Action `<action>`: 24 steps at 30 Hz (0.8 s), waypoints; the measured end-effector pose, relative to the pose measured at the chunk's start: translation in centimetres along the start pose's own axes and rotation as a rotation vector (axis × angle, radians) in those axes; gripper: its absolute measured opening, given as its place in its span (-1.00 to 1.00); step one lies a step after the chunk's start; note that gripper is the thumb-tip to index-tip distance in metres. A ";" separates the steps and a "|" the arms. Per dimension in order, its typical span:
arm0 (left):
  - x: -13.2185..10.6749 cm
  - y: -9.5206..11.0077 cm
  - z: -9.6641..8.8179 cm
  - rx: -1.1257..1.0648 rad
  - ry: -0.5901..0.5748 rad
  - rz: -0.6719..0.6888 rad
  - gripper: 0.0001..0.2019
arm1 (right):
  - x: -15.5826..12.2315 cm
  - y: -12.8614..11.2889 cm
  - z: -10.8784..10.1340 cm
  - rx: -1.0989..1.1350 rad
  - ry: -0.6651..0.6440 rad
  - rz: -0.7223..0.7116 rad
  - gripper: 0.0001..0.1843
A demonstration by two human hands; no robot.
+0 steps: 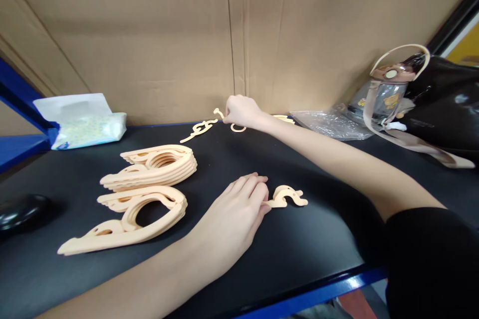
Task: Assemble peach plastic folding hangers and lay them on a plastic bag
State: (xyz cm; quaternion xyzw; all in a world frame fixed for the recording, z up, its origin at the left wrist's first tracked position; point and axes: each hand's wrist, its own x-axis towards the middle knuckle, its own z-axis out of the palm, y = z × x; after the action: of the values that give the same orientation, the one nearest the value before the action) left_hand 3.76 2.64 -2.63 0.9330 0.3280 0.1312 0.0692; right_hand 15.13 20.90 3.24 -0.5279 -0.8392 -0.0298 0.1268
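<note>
My left hand point(239, 204) rests low over the black tabletop, its fingers closed on a cream plastic hanger piece point(286, 197) whose curved hook end sticks out to the right. Farther back, my right hand point(241, 111) pinches a small cream plastic part point(218, 112); most of it is hidden by the fingers. Just below that hand lies a cream ring-shaped part point(238, 128). A loose cream hanger part point(199, 130) lies to its left. Two stacks of cream folding hangers, the rear stack point(149, 167) and the front stack point(127, 219), sit left of my left hand.
A pack of tissues point(88, 127) stands at the back left, and a black mouse point(24, 212) at the left edge. Clear plastic bags point(329, 122), a strapped water bottle point(385, 92) and a black bag point(445, 104) occupy the back right. Cardboard point(168, 40) walls the rear.
</note>
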 end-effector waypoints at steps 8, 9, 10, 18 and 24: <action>0.1 0.0 0.0 0.120 0.149 0.022 -0.78 | -10.9 3.2 -2.5 0.212 -0.090 -0.211 -0.90; 0.1 0.0 0.0 0.146 0.171 0.013 -0.71 | -12.5 3.5 -2.6 0.235 -0.133 -0.240 -0.91; 0.1 -0.1 0.0 0.170 0.189 0.003 -0.63 | -13.8 3.7 -2.6 0.249 -0.184 -0.273 -0.91; 0.1 -0.8 0.5 0.111 0.038 -0.061 -0.57 | -16.6 4.7 -3.8 0.514 -0.362 -0.293 -0.78; 0.0 -0.8 0.3 0.053 0.017 -0.094 -0.58 | -9.8 10.3 -2.5 0.161 -0.017 -0.072 -0.74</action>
State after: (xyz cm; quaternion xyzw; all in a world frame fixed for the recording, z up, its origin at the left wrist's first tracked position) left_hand 3.40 3.23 -3.06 0.9168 0.3755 0.1270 0.0478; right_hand 28.77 16.37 2.37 -0.4858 -0.8584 0.0379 0.1605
